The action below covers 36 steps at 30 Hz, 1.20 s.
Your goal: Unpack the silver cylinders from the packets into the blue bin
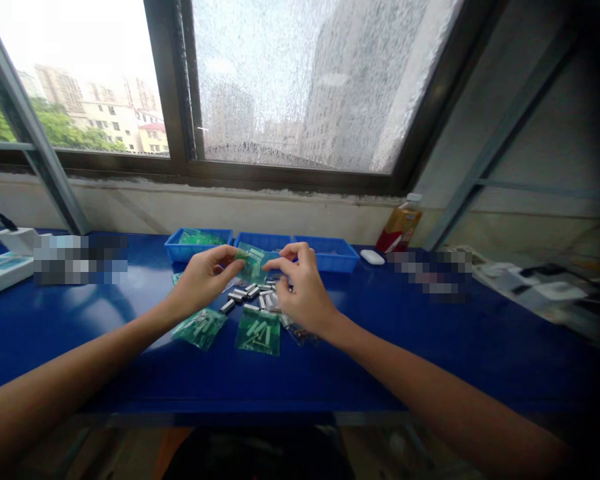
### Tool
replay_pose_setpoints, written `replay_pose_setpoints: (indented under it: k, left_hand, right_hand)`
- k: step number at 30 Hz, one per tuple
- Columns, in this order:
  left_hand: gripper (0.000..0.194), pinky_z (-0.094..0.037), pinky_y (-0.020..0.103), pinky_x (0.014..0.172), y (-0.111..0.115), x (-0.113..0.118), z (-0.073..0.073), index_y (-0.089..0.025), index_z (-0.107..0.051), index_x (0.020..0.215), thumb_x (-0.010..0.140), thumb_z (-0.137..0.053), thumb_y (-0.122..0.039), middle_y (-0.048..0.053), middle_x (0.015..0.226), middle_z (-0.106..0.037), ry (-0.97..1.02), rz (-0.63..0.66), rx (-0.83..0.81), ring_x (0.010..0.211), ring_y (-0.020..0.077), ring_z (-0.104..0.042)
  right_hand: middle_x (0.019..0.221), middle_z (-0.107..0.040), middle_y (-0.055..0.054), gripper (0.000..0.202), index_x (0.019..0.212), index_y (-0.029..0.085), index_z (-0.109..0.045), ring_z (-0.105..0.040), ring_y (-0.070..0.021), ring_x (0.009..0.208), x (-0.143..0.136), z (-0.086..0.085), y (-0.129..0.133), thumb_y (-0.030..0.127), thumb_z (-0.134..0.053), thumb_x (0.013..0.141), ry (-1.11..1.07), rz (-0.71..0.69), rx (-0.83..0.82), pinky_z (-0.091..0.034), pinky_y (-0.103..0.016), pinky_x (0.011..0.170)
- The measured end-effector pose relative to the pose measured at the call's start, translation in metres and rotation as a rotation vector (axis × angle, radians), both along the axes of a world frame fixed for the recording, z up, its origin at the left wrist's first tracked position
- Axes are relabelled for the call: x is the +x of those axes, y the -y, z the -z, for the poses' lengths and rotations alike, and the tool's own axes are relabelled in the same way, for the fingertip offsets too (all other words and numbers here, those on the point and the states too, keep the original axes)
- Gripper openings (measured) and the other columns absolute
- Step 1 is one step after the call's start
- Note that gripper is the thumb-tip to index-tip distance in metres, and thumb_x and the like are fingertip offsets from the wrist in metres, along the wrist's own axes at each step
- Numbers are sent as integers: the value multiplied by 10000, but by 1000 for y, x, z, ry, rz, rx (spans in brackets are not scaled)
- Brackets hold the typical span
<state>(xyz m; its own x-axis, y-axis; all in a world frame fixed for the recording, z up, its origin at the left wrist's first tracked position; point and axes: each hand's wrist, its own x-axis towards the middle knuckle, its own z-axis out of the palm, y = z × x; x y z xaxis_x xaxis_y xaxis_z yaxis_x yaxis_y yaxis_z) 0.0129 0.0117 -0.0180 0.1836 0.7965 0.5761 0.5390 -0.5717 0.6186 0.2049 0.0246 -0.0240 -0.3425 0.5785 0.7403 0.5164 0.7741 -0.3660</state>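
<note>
Above the middle of the blue table, a small translucent green plastic bag (253, 261) is held up between my hands. My left hand (211, 272) pinches its left edge between thumb and fingers. My right hand (303, 283) has curled fingers at the bag's right edge; the exact grip there is partly hidden. Below my hands lies a loose pile of small black-and-white blocks (240, 295). Closer to me are two flat green bags with pale strips inside, the left bag (200, 328) and the middle bag (258, 332). Clear packets (300, 333) lie partly under my right hand.
Behind my hands stand three blue bins: a left bin (180, 252) with green bags in it, a middle bin (263, 240) and a right bin (337, 261). Further right are a white mouse-like object (373, 257) and a drink bottle (401, 225). The window wall bounds the table's back.
</note>
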Motion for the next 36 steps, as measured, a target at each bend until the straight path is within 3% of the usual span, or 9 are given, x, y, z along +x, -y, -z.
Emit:
replay_pose_setpoints:
  k: [2,5,7,10,15,18,25,30,36]
  left_hand:
    - [131,-430,234,592,2,2,2,-145,-608,851,821,-527,-244,30,741,-588,-119,-42,252,667,117,-528]
    - [153,-447,277,709,5,5,4,-166,-626,937,842,-509,-194,61,858,-618,-247,42,455,784,139,-553]
    - [177,-439,314,771,6,7,5,-187,-630,973,848,-505,-203,68,912,-622,-297,108,458,854,159,-547]
    - [220,-437,336,784,7,9,5,-186,-620,989,838,-525,-314,70,954,-618,-234,158,209,884,181,-545]
    - [532,-453,324,696,2,9,6,-117,-604,796,892,-268,-519,73,760,-618,259,269,-452,729,174,-575]
    - [354,-451,286,656,-3,7,9,-130,-567,789,828,-477,-469,30,726,-583,408,284,-535,676,142,-563]
    - [157,-443,229,569,-4,2,9,-151,-537,840,844,-515,-307,-17,654,-519,77,92,-85,606,99,-525]
    - [252,-476,289,755,-1,-2,7,-198,-579,1069,867,-441,-142,69,1001,-572,-331,99,376,878,139,-556]
    - [294,-466,345,862,-2,-3,11,-221,-543,1122,855,-447,-143,91,1127,-479,-362,140,279,1051,184,-495]
  right_hand:
    - [815,-509,-64,162,770,149,-639,-499,-177,818,-3,-3,1,180,-480,777,-107,-74,-263,-417,-349,766]
    - [618,-512,-24,383,651,145,-565,-479,-123,576,-6,-5,1,385,-360,868,-280,-248,-657,-396,-272,561]
    - [567,-500,-3,392,632,150,-536,-444,-101,498,-7,-3,0,414,-364,864,-359,-254,-706,-358,-244,494]
    - [600,-547,-2,268,742,147,-600,-455,-98,501,-4,1,-3,352,-454,837,-262,-172,-472,-355,-236,499]
    - [788,-638,-46,317,1092,184,-616,-543,-138,655,4,6,-6,179,-430,835,85,-155,-20,-424,-278,650]
    - [768,-608,-46,392,1108,184,-609,-544,-144,700,4,6,-6,83,-374,810,139,-199,42,-438,-284,684]
    - [963,-513,-75,166,865,163,-650,-505,-169,920,-2,0,0,186,-517,767,-66,-241,-280,-427,-293,759]
    - [678,-481,-13,402,700,149,-555,-455,-125,622,-5,0,-4,490,-395,841,-363,-224,-765,-365,-270,574]
    - [544,-353,47,329,609,163,-481,-323,-81,500,-6,3,-11,415,-472,820,-298,-233,-663,-238,-232,481]
